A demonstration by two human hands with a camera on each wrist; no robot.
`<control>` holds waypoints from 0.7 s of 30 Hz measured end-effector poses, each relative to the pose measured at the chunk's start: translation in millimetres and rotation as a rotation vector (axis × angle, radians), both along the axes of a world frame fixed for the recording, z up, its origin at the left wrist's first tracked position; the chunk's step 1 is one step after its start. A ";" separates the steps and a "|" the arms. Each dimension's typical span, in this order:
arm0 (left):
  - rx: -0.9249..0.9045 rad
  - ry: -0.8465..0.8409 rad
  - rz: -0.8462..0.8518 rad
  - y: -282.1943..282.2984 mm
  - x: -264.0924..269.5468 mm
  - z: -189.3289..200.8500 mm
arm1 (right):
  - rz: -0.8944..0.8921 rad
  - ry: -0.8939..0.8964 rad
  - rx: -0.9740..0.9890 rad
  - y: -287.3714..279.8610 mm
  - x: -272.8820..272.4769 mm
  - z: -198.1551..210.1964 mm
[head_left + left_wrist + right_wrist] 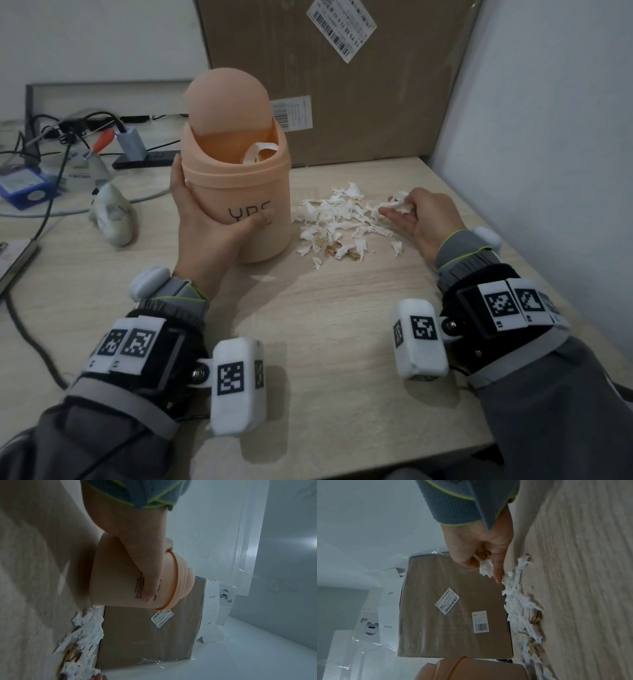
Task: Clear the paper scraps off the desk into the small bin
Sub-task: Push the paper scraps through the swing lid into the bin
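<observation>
A small peach bin (239,192) stands on the wooden desk, its swing lid tipped open with a white strip showing inside. My left hand (209,222) grips the bin's side, thumb across the printed letters; the left wrist view shows the bin (120,582) with the fingers (149,577) curled round it. A pile of white paper scraps (339,219) lies just right of the bin. At the pile's right edge my right hand (416,216) holds a clump of scraps (399,202); in the right wrist view the clump (486,566) sits in curled fingers.
A large cardboard box (342,78) stands behind the bin and scraps. A white wall (548,137) borders the desk on the right. Cables, a charger (132,144) and a pale crumpled object (111,214) lie to the left. Bare desk (325,325) lies nearer me.
</observation>
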State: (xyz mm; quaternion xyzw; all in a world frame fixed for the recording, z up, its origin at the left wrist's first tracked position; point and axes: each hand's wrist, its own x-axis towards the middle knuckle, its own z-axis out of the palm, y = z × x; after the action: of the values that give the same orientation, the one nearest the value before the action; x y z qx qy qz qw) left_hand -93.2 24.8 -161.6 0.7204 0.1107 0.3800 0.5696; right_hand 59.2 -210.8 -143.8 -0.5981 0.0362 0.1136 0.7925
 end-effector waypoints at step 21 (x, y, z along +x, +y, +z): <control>0.034 0.028 0.004 0.4 0.4 -1.4 | 0.062 -0.292 0.171 2.1 -12.2 23.7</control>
State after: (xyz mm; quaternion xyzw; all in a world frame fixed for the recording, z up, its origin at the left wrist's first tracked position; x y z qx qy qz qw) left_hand -92.8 25.2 -162.9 0.7350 0.1134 0.3728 0.5549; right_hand 47.0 -208.7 -120.1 -0.5395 -0.1075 0.0526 0.8335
